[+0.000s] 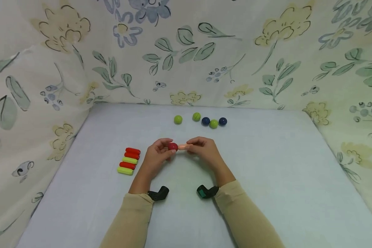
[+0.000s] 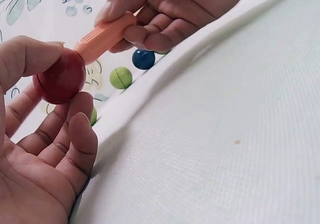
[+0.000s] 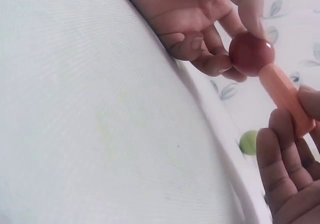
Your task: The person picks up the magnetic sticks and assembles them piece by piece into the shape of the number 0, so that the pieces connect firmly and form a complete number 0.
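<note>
My left hand (image 1: pixel 154 156) pinches a glossy dark red ball (image 1: pixel 173 146) between thumb and fingers; a seam line runs round the ball (image 2: pixel 62 79) in the left wrist view. With thumb and fingertips, my right hand (image 1: pixel 207 151) holds a short orange ribbed stick (image 1: pixel 183 147). One end of the stick (image 3: pixel 282 92) meets the ball in the right wrist view, the two lying in line. Whether the stick's end sits inside the ball cannot be seen. Both hands are raised over the middle of the white-covered table (image 1: pixel 179 213).
Several red and yellow sticks (image 1: pixel 129 160) lie in a column to the left of my left hand. Behind the hands sit green balls (image 1: pixel 178 119) and dark blue balls (image 1: pixel 205 121). A flowered cloth (image 1: pixel 186 69) hangs at the back and sides.
</note>
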The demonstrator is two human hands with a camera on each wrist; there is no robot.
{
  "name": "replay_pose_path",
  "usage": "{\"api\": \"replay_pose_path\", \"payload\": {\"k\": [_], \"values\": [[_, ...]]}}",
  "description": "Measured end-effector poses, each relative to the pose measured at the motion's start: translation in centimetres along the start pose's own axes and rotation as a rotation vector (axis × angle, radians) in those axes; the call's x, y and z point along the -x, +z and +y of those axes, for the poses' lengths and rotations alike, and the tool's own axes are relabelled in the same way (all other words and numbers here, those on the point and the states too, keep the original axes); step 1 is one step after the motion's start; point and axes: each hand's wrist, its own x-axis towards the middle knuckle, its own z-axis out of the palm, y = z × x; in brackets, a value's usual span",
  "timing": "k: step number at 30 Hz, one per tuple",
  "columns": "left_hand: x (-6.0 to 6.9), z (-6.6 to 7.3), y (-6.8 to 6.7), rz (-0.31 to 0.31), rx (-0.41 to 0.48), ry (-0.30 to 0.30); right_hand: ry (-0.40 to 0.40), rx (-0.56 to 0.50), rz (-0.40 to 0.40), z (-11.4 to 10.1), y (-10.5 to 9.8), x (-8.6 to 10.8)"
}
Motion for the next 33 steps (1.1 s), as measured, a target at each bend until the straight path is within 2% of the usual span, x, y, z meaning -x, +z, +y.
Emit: {"api": "replay_pose_path", "payload": {"k": [3, 8, 11, 14, 19, 22, 25, 30, 33], "values": [[0.0, 0.1, 0.2, -0.005, -0.023, -0.011, -0.007, -0.034, 0.005, 0.0, -0.4, 0.0], [-0.1, 0.1, -0.2, -0.012, -0.011, 0.006, -0.026, -0.043, 0.027, -0.5, -1.0, -0.6], [-0.2, 0.1, -0.3, 0.000, 0.010, 0.012, -0.020, -0.089, 0.106, -0.8, -2.2, -0.9], [-0.2, 0.0, -0.3, 0.003, 0.025, 0.004, 0.009, -0.153, 0.226, -0.8, -3.7, -1.2], [-0.2, -0.2, -0.4, -0.010, 0.029, -0.019, 0.080, -0.175, 0.394, -0.8, -6.3, -1.9], [-0.3, -0.2, -0.4, -0.020, 0.040, -0.019, 0.129, -0.117, 0.439, -0.8, -7.9, -2.9], [-0.3, -0.1, -0.4, -0.022, 0.044, -0.024, 0.153, 0.005, 0.431, -0.7, -9.3, -3.8], [-0.2, -0.1, -0.3, -0.023, 0.041, -0.023, 0.098, 0.272, 0.335, -0.5, -11.0, -5.1], [-0.2, -0.2, -0.4, -0.026, 0.033, -0.015, 0.085, 0.352, 0.245, -0.5, -11.5, -5.6]]}}
